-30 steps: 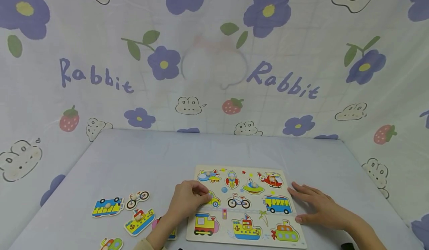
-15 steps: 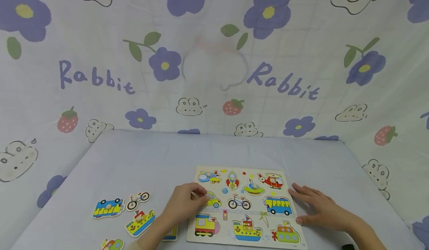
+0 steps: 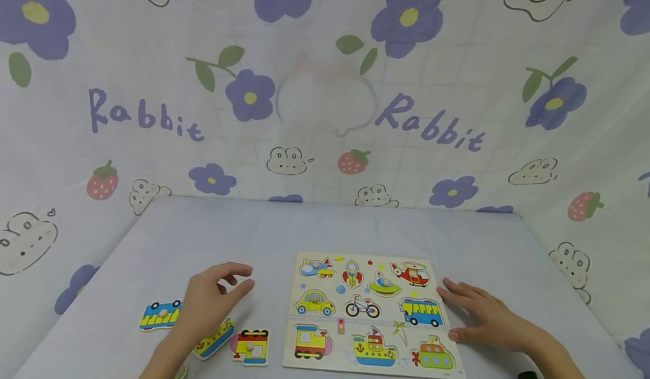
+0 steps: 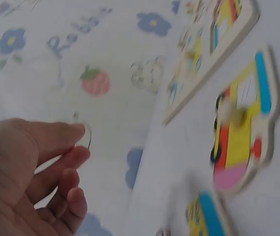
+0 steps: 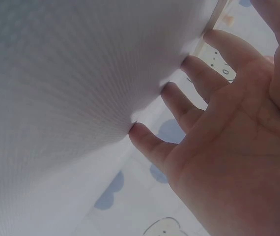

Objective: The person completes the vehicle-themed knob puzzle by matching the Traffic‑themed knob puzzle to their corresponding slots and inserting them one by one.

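My left hand (image 3: pixel 213 297), fingers bent and holding nothing, hovers over the loose pieces left of the wooden puzzle board (image 3: pixel 340 359). Under it the boat piece (image 3: pixel 215 339) is partly covered, and the bicycle piece is hidden. Closest by are the bus piece (image 3: pixel 159 316), upside down, and the train piece (image 3: pixel 250 347). In the left wrist view the train piece (image 4: pixel 245 123) shows its round knob. The car piece (image 3: pixel 315 304) lies in its slot on the board. My right hand (image 3: pixel 487 314), fingers spread, rests at the board's right edge, fingertips on the cloth in the right wrist view.
Plane (image 3: pixel 317 267), rocket (image 3: pixel 352 273), saucer (image 3: pixel 384 284) and helicopter (image 3: pixel 412 274) pictures fill the board's top row. A dark object (image 3: pixel 527 375) pokes in at the front edge. Patterned cloth (image 3: pixel 325 114) hangs behind the table.
My left hand has let go of the car piece and moved left from the board to above the loose pieces, uncovering the car and the train piece. The right hand stays put.
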The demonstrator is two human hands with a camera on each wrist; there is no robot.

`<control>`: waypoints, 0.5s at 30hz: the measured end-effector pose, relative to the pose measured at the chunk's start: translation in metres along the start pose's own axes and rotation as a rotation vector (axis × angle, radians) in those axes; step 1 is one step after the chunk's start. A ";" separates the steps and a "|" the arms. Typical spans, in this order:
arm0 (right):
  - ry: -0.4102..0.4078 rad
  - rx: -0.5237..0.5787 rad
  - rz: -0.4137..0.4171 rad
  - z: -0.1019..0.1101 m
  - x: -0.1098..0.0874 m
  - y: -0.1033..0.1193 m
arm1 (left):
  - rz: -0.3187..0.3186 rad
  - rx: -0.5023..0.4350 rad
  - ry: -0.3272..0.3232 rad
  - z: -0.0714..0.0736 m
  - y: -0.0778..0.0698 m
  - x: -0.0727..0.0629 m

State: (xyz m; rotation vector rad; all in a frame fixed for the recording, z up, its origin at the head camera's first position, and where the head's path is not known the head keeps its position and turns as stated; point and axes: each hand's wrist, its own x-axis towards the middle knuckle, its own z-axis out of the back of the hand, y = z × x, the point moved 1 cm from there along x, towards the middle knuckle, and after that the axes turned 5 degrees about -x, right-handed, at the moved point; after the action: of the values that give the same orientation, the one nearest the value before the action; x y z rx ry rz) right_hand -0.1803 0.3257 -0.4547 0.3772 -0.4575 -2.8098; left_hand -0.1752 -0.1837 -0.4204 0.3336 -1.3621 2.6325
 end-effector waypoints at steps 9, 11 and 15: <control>0.002 0.020 0.030 0.003 -0.002 0.002 | 0.040 -0.022 0.016 0.041 0.051 -0.005; 0.003 0.020 0.035 0.003 -0.002 0.002 | 0.048 -0.032 0.042 0.046 0.059 -0.005; 0.007 0.018 0.032 0.003 -0.002 0.002 | 0.099 -0.046 0.063 0.053 0.073 -0.009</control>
State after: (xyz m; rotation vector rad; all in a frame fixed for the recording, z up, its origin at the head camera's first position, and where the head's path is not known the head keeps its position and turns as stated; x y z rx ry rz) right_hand -0.1790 0.3254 -0.4512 0.3802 -0.4831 -2.7744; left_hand -0.1779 -0.2692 -0.4504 0.1792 -1.4520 2.6608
